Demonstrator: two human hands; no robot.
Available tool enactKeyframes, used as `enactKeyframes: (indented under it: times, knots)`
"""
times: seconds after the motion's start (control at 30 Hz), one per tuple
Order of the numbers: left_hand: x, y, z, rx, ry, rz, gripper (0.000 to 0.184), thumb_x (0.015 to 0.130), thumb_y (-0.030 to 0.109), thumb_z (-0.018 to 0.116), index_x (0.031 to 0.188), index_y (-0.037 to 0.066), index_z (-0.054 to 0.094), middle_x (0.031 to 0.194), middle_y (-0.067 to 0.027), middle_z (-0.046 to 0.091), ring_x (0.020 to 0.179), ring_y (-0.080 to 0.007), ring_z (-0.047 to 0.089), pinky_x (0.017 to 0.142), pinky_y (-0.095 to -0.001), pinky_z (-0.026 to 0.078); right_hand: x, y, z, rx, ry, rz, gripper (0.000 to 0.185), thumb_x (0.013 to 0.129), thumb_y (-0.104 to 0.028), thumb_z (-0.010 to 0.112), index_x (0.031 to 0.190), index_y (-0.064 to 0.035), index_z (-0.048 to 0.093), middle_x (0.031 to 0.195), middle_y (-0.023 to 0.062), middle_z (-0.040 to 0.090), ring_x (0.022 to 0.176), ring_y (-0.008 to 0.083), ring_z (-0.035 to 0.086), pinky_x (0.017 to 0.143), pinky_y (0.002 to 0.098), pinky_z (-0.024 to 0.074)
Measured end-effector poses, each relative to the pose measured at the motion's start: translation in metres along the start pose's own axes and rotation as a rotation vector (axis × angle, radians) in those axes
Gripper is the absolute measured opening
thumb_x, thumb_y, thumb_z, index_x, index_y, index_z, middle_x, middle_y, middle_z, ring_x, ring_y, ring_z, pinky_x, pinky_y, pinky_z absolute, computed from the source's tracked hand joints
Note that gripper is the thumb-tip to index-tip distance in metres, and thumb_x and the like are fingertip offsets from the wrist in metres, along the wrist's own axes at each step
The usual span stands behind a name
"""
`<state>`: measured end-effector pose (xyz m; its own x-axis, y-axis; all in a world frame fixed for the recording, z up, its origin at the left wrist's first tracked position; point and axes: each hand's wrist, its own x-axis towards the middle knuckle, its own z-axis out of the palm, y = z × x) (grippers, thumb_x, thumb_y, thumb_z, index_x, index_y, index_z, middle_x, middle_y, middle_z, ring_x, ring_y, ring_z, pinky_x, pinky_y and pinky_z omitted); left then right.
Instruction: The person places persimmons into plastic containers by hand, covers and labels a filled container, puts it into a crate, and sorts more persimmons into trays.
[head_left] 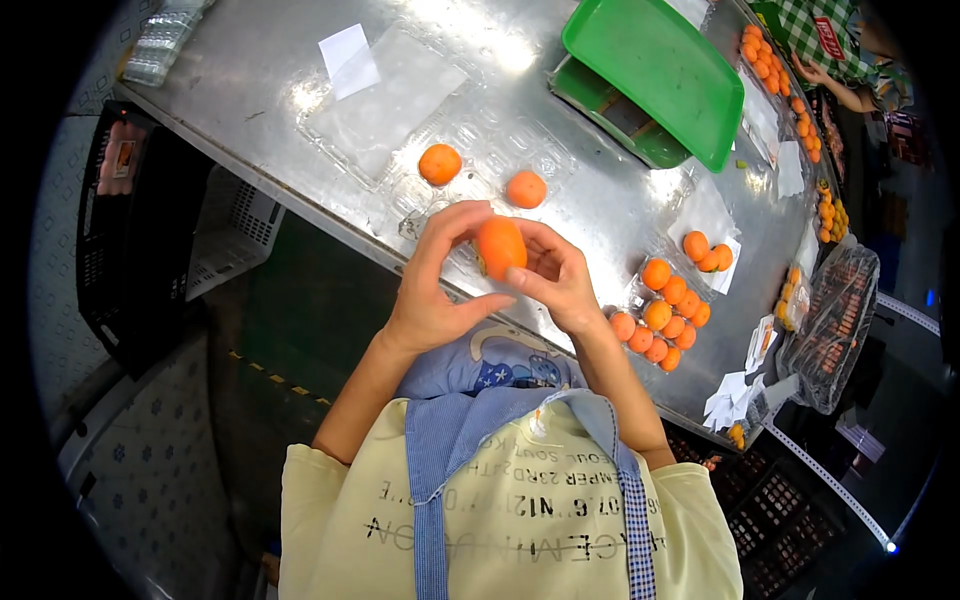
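Note:
An orange persimmon (501, 248) is held up between my hands above the table's near edge, its calyx partly visible at the lower left. My right hand (555, 275) grips it with the thumb on its lower side and the fingers behind. My left hand (435, 280) curves around its left side, fingers against its upper edge and thumb apart below. Just beyond my hands, one persimmon (440, 164) and another persimmon (526, 189) sit at a clear plastic tray (480, 135) with moulded hollows.
A metal table (260, 120) bears a green tray (655, 75), a persimmon-filled clear tray (657, 315), and three persimmons on white paper (708, 251). Stacked clear trays (165, 40) lie far left. Dark crates (140, 230) stand left below. Another person's hand (815, 72) shows upper right.

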<state>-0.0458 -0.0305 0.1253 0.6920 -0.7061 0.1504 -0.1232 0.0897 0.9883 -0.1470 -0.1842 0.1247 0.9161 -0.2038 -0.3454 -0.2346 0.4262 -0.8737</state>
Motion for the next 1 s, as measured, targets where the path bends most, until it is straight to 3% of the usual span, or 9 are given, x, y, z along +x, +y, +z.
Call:
enactKeyframes:
  times: [0.13,0.3,0.5,0.63,0.73,0.83,0.93,1.0]
  knots:
    - [-0.004,-0.004,0.0,-0.348,-0.026,-0.233,0.07,0.075,0.004,0.077,0.135,0.004,0.041,0.134,-0.0118,0.044,0.123,-0.0234,0.048,0.1,-0.0379,0.044,-0.002,0.003,0.001,-0.327,0.078,-0.283,0.061,0.073,-0.009,0.078,0.126,-0.0014,0.051,0.119,0.011,0.058,0.106,0.0197,0.058,0.084,0.031,0.049]
    - [-0.004,-0.008,-0.002,-0.61,-0.108,-0.372,0.056,0.087,0.012,0.067,0.136,0.002,0.04,0.135,-0.0102,0.044,0.121,-0.0203,0.049,0.102,-0.0353,0.041,-0.003,-0.004,0.0,-0.69,0.144,-0.509,0.058,0.065,-0.005,0.079,0.119,-0.0048,0.056,0.116,0.0111,0.058,0.1,0.0235,0.058,0.077,0.0304,0.0489]
    - [-0.004,-0.015,-0.005,-0.693,-0.171,-0.441,0.052,0.09,0.012,0.062,0.137,0.002,0.041,0.133,-0.0103,0.047,0.121,-0.018,0.049,0.103,-0.034,0.04,-0.003,-0.003,-0.003,-0.789,0.084,-0.627,0.062,0.064,-0.005,0.08,0.121,-0.0048,0.056,0.12,0.0123,0.057,0.102,0.0259,0.056,0.077,0.0314,0.0491]
    - [-0.007,-0.012,-0.005,-0.784,-0.128,-0.378,0.054,0.091,0.019,0.059,0.139,0.003,0.04,0.131,-0.0141,0.05,0.121,-0.021,0.05,0.1,-0.0348,0.042,-0.005,-0.007,0.0,-0.616,0.059,-0.568,0.063,0.068,-0.004,0.077,0.126,-0.0048,0.052,0.125,0.013,0.052,0.102,0.0236,0.056,0.075,0.0304,0.0491]
    - [0.001,0.006,-0.007,-1.13,-0.077,-0.481,0.058,0.094,0.035,0.05,0.14,0.003,0.036,0.128,-0.02,0.049,0.101,-0.0235,0.059,0.08,-0.0338,0.053,-0.005,-0.002,-0.005,-0.464,0.042,-0.525,0.06,0.072,-0.004,0.073,0.128,-0.0045,0.051,0.125,0.0128,0.05,0.1,0.0214,0.056,0.073,0.0298,0.049]
    - [0.0,-0.007,-0.011,-1.314,-0.103,-0.47,0.058,0.098,0.047,0.036,0.135,0.003,0.043,0.119,-0.0204,0.057,0.08,-0.0215,0.061,0.057,-0.0275,0.05,-0.007,0.001,-0.008,-0.427,0.051,-0.479,0.054,0.075,-0.004,0.07,0.126,-0.0039,0.052,0.121,0.0127,0.052,0.097,0.02,0.056,0.071,0.0297,0.0489]
    - [-0.003,-0.019,-0.014,-1.383,-0.042,-0.634,0.061,0.1,0.052,0.03,0.134,0.003,0.041,0.105,-0.0202,0.055,0.053,-0.0152,0.048,0.039,-0.0241,0.043,-0.006,0.004,-0.009,-0.427,0.071,-0.429,0.05,0.076,-0.003,0.07,0.123,-0.0036,0.054,0.119,0.013,0.053,0.096,0.0199,0.057,0.07,0.0293,0.0487]
    - [-0.004,-0.019,-0.012,-1.356,0.01,-0.717,0.064,0.099,0.056,0.025,0.129,0.002,0.044,0.092,-0.0154,0.058,0.045,-0.0133,0.046,0.035,-0.0205,0.038,-0.005,0.004,-0.004,-0.417,0.096,-0.415,0.047,0.076,-0.004,0.071,0.12,-0.0037,0.057,0.115,0.0114,0.056,0.095,0.0197,0.057,0.072,0.0297,0.0483]
